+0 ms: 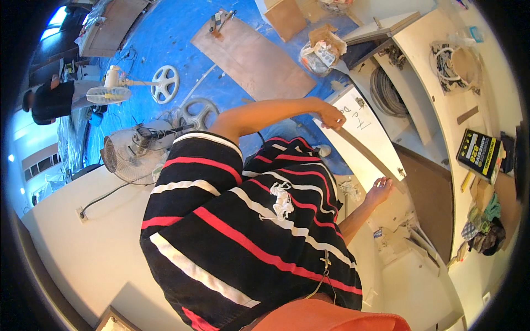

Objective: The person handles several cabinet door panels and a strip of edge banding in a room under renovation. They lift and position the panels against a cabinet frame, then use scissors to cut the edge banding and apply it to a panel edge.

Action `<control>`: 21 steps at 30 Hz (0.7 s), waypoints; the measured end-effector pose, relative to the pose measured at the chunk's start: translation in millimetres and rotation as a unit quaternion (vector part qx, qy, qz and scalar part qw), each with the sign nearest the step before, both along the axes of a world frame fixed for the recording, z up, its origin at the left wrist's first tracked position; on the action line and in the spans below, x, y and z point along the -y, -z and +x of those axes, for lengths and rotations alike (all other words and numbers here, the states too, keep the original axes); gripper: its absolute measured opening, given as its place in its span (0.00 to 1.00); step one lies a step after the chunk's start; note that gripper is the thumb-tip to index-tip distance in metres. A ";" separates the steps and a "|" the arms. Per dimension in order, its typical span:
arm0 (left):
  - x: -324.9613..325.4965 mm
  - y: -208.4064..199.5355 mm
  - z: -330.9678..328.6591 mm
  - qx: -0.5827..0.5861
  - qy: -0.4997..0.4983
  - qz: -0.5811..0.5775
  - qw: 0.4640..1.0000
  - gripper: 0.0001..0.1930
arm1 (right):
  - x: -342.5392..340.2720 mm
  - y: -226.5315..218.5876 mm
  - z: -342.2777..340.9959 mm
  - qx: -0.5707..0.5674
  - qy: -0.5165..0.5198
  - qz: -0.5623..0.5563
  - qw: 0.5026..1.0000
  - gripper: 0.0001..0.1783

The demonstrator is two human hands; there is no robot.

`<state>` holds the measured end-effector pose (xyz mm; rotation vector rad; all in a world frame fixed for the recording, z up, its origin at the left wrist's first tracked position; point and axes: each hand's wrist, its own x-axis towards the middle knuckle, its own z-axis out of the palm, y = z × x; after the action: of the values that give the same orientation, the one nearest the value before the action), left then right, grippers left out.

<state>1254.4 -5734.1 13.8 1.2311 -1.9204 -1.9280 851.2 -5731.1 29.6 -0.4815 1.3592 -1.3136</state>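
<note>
A white panel (353, 144) with handwriting on it lies tilted before me beside the shelving. Along it runs a long, thin brown strip (361, 148), probably edging. My left hand (332, 116) is closed round the strip's far end, at the panel's upper edge. Near the strip's other end, my right hand (379, 191) has its fingers bent against the strip's edge; its thumb is hard to make out. A metal fitting (361, 102) sits near the panel's far corner.
A white cabinet (436, 71) with a coiled hose (386, 91) stands at right, with a black-and-yellow tin (479, 155) on it. Two fans, one standing fan (130, 151) nearer, are at left. A brown board (254, 60) lies on blue floor sheeting. Another person (52, 102) is far left.
</note>
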 end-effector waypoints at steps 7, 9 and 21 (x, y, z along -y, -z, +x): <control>-59.4 -37.4 147.8 -0.004 -0.107 -0.104 0.989 0.15 | 20.8 -12.1 114.0 -0.002 -0.079 -0.040 0.996 0.26; -85.2 -56.4 224.5 0.032 -0.203 -0.166 0.965 0.17 | 38.5 -14.5 166.0 0.012 -0.106 -0.054 0.993 0.25; -294.3 -179.4 444.9 -0.073 -0.822 -0.266 0.498 0.12 | 59.5 52.1 400.3 -0.180 -0.533 0.030 0.826 0.20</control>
<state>1699.3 -5439.8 193.1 1.4655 -0.3244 -0.2578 1251.5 -5790.6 -22.6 -1.2655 1.0978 -0.2423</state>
